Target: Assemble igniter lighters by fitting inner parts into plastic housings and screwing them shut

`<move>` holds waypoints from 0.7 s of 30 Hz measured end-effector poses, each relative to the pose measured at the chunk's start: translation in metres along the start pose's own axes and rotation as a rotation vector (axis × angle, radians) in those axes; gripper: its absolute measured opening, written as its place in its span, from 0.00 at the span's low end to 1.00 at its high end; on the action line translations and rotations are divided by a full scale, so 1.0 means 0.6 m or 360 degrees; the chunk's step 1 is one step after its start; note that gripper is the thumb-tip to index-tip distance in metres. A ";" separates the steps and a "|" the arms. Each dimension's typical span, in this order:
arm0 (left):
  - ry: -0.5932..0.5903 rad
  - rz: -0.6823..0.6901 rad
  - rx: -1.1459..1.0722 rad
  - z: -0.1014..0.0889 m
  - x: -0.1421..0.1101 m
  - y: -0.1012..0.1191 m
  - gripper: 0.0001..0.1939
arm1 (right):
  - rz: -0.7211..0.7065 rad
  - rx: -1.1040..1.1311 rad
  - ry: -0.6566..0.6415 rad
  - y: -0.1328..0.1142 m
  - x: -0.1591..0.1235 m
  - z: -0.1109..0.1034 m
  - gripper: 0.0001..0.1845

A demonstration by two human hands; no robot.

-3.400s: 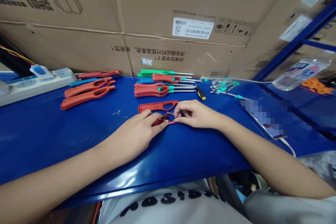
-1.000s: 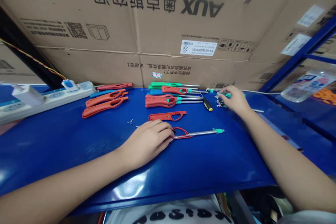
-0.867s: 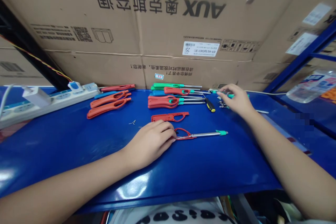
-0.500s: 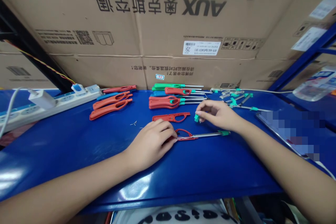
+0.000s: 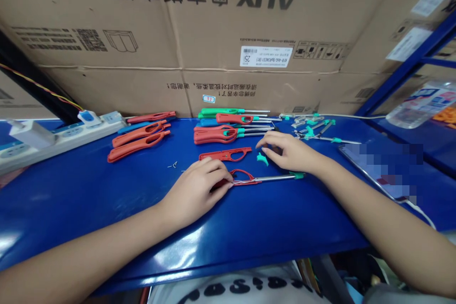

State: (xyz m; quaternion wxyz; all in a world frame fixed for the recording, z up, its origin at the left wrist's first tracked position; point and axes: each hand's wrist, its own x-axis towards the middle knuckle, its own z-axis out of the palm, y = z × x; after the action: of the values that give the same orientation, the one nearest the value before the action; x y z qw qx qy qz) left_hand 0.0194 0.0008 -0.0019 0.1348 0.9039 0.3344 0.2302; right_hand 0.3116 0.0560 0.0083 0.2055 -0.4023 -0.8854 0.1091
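My left hand (image 5: 199, 190) lies over the rear of an opened red lighter handle (image 5: 255, 181), thumb and fingers closed on it. From that handle a metal tube (image 5: 276, 178) runs right to a green tip piece (image 5: 298, 175). Thin wires show beside my left fingertips; the handle's rear is hidden under the hand. A small green trigger (image 5: 262, 159) rests on the table just below the fingertips of my right hand (image 5: 290, 151), whose bent fingers are apart and hold nothing. Behind my left hand lies a separate red handle half (image 5: 215, 156).
Several lighters (image 5: 215, 135) with metal tubes sit at the back, and red handle shells (image 5: 138, 145) at the left. Green and metal parts (image 5: 315, 130), a phone (image 5: 377, 173) and a bottle (image 5: 416, 109) are rightward. Small screws (image 5: 173, 165) lie left of centre. A power strip (image 5: 81, 135) borders the left.
My right hand has let go of the green trigger, which now lies on the table. My left hand stays on the red handle. The whole view has shifted slightly.
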 end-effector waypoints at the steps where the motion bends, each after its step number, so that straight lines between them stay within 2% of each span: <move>1: 0.0010 0.0001 0.0000 0.000 0.000 0.000 0.06 | -0.0001 0.0008 -0.0069 -0.001 -0.002 -0.004 0.12; 4: 0.0035 -0.0005 0.0007 0.000 0.000 -0.001 0.06 | -0.0027 0.0091 -0.0295 -0.005 -0.007 -0.012 0.17; 6: 0.0035 -0.0010 0.0011 0.000 0.000 -0.001 0.06 | -0.0023 0.0141 -0.0351 -0.006 -0.006 -0.013 0.14; 9: 0.0018 -0.0004 0.0002 0.000 0.001 -0.002 0.06 | 0.0048 0.0185 -0.0353 -0.007 -0.003 -0.012 0.07; 15: -0.0016 0.0016 -0.0006 -0.002 -0.002 0.001 0.07 | 0.0075 0.0187 -0.0269 -0.016 0.001 -0.014 0.10; 18: 0.0006 0.0007 -0.0015 -0.004 -0.002 0.005 0.07 | 0.0233 0.0292 -0.0285 -0.021 0.005 -0.003 0.13; 21: 0.0006 0.0012 -0.0028 -0.004 -0.001 0.007 0.07 | 0.0347 0.0302 -0.0189 -0.019 0.010 0.017 0.13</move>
State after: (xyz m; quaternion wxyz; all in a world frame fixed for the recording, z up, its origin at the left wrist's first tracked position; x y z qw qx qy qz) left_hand 0.0200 -0.0027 0.0016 0.1413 0.9036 0.3291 0.2352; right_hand 0.2959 0.0525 0.0052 0.1768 -0.4677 -0.8328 0.2375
